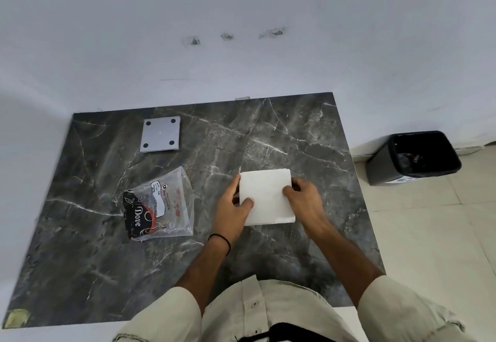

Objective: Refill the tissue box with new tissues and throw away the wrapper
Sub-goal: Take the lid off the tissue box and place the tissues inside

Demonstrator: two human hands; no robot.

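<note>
Tissue stack (pixel 265 197): bare white block, out of its wrapper, lying on the dark marble table (pixel 80 274) between both hands. Wrapper (pixel 161 205) (clear plastic, black "Dove" print) looks emptied, lies flat on the table left of the stack, not touching it. Grey square plate with four black feet (pixel 160 134) sits beyond the wrapper, well apart from the stack; probably the tissue box or its base upside down, can't tell which. Black bin (pixel 414 158) stands on the floor off the table's right edge, something dark already inside.

Status, judged: unwrap done. Left: load the stack into the box, close it, bin the wrapper.

Left hand (pixel 232 206): clamped on the stack's left edge, thumb on top. Right hand (pixel 302 198): clamped on the right edge, fingers curled over the top. Hands apart, stack between them.
</note>
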